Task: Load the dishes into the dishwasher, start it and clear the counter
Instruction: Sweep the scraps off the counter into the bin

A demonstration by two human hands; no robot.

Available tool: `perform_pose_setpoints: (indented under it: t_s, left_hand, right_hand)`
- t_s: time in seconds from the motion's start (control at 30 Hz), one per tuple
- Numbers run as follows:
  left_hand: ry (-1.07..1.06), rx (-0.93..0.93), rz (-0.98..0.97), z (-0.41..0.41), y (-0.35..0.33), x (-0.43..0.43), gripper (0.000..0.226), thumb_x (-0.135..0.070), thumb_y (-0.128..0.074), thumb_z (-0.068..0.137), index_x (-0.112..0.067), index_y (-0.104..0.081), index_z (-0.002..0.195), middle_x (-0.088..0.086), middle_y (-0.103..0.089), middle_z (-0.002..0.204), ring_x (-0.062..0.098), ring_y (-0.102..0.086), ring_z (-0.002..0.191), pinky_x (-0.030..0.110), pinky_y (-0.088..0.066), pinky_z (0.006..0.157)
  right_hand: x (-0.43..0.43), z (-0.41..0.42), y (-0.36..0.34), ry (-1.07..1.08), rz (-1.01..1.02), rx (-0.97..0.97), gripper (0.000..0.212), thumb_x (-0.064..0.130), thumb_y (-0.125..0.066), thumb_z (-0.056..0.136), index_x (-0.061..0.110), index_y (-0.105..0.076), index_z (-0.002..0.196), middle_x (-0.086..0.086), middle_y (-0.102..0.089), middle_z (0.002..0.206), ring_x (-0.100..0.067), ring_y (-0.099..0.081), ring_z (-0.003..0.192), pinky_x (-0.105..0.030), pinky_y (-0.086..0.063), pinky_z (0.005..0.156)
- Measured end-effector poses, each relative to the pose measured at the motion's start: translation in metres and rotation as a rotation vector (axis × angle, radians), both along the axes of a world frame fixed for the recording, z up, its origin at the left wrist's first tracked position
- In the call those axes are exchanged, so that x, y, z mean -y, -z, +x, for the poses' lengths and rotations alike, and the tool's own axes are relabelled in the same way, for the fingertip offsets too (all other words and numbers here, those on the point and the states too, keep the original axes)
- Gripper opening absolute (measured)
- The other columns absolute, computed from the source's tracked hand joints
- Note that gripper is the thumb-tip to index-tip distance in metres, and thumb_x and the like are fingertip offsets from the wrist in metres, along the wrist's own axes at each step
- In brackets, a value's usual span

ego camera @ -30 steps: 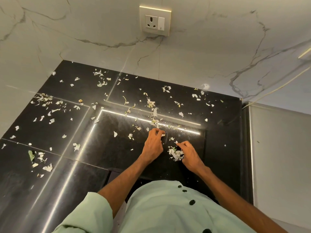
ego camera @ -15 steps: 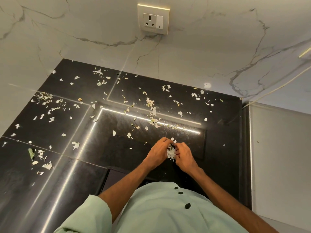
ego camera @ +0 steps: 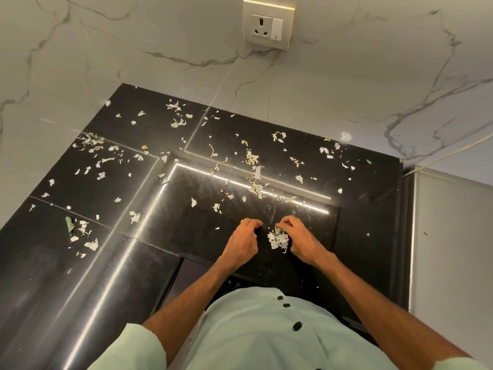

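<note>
Scraps, pale and flaky with some green among them, form a small pile (ego camera: 278,240) on the black counter (ego camera: 186,236), near the front edge and directly ahead of the person. The right hand (ego camera: 301,240) cups the pile from its right side: the fingers curl over the far end and the heel of the hand sits against the near end. This grip appears intended to keep the flakes together as a single heap. The left hand (ego camera: 244,243) rests just left of the pile, knuckles up, with a strip of bare counter between the two. Its fingers are curled tight with the tips on the surface. It cannot be determined whether they hold any flakes. Placing one hand on each side of the pile suits a raking action that draws material inward. Loose scraps (ego camera: 253,158) lie beyond the pile toward the marble wall (ego camera: 133,62) and well to the left of it, including a green leaf (ego camera: 69,224) far left. By this judgement, counter clearing is at an early stage. A wall socket (ego camera: 269,25) is mounted high beyond the pile. A thin cable (ego camera: 453,153) and a white panel (ego camera: 453,236) lie to its right. A pale green shirt (ego camera: 266,329) fills the view below it.
</note>
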State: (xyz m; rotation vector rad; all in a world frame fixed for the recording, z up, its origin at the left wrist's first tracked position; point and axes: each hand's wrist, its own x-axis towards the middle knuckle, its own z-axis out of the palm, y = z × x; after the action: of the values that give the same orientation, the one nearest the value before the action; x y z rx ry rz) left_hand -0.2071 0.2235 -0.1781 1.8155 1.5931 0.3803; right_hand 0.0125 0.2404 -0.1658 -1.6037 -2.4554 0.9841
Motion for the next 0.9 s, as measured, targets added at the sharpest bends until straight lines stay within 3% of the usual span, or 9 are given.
perform_pose_setpoints:
  t_s: [0.1,0.2,0.4,0.5,0.6,0.67,0.77,0.9]
  left_hand:
    - [0.039,0.017,-0.056,0.003,0.002,0.005,0.047,-0.004,-0.058,0.094,-0.016,-0.052,0.139,0.000,-0.050,0.135,0.013,-0.055,0.115,0.034,-0.049,0.105]
    - [0.067,0.014,-0.085,0.006,0.001,0.006,0.051,-0.005,-0.061,0.093,-0.019,-0.050,0.140,-0.001,-0.047,0.137,0.013,-0.054,0.115,0.033,-0.050,0.104]
    - [0.124,-0.015,-0.086,0.012,-0.001,0.001,0.051,-0.007,-0.065,0.091,-0.019,-0.049,0.138,0.000,-0.049,0.130,0.010,-0.054,0.106,0.030,-0.052,0.098]
    - [0.052,0.036,-0.098,0.011,0.002,-0.001,0.049,-0.007,-0.066,0.090,-0.019,-0.052,0.135,-0.002,-0.054,0.124,0.007,-0.057,0.095,0.029,-0.055,0.092]
    - [-0.146,0.143,-0.132,0.007,0.007,-0.002,0.039,-0.008,-0.067,0.090,-0.016,-0.060,0.128,-0.002,-0.062,0.114,0.009,-0.064,0.084,0.020,-0.056,0.082]
    - [-0.271,0.249,-0.168,0.003,0.008,-0.001,0.029,-0.015,-0.066,0.094,-0.016,-0.063,0.122,-0.004,-0.066,0.108,0.008,-0.067,0.087,0.014,-0.054,0.079]
    - [-0.475,0.520,-0.315,-0.002,0.008,0.000,0.026,-0.028,-0.061,0.099,-0.014,-0.065,0.121,0.000,-0.071,0.107,0.013,-0.070,0.094,0.026,-0.059,0.085]
    - [-0.672,0.778,-0.495,-0.005,0.009,-0.003,0.026,-0.029,-0.057,0.101,-0.012,-0.066,0.118,0.006,-0.073,0.111,0.022,-0.072,0.098,0.033,-0.060,0.085]
  right_hand:
    - [0.006,0.016,-0.003,0.135,-0.011,-0.021,0.071,-0.014,-0.062,0.082,0.014,-0.049,0.146,0.002,-0.040,0.143,-0.013,-0.040,0.134,-0.024,-0.039,0.111]
    - [0.010,0.023,-0.008,0.231,-0.074,0.028,0.080,-0.009,-0.066,0.082,0.013,-0.036,0.154,-0.001,-0.031,0.147,-0.015,-0.035,0.135,-0.030,-0.042,0.112]
    - [0.021,-0.003,-0.001,0.120,-0.112,0.036,0.082,-0.007,-0.066,0.083,0.015,-0.032,0.155,0.000,-0.028,0.144,-0.015,-0.038,0.132,-0.019,-0.040,0.103]
    - [0.019,-0.007,-0.001,0.166,-0.098,0.033,0.084,0.011,-0.075,0.086,0.014,-0.029,0.157,-0.002,-0.030,0.147,-0.019,-0.037,0.138,-0.022,-0.038,0.108]
    - [0.016,-0.010,-0.002,0.196,-0.100,0.110,0.099,0.038,-0.083,0.080,0.015,-0.027,0.158,-0.003,-0.029,0.147,-0.018,-0.035,0.137,-0.031,-0.041,0.112]
    - [0.017,-0.018,-0.002,0.180,-0.093,0.143,0.102,0.046,-0.083,0.079,0.017,-0.026,0.158,-0.003,-0.030,0.145,-0.018,-0.037,0.133,-0.033,-0.044,0.110]
    - [0.023,-0.035,-0.001,0.136,-0.039,0.190,0.088,0.041,-0.078,0.086,0.021,-0.030,0.157,-0.006,-0.029,0.146,-0.021,-0.037,0.135,-0.036,-0.048,0.107]
    - [0.039,-0.046,-0.002,0.022,0.102,0.247,0.061,0.017,-0.062,0.098,0.019,-0.036,0.154,-0.014,-0.029,0.152,-0.027,-0.039,0.136,-0.035,-0.053,0.100]
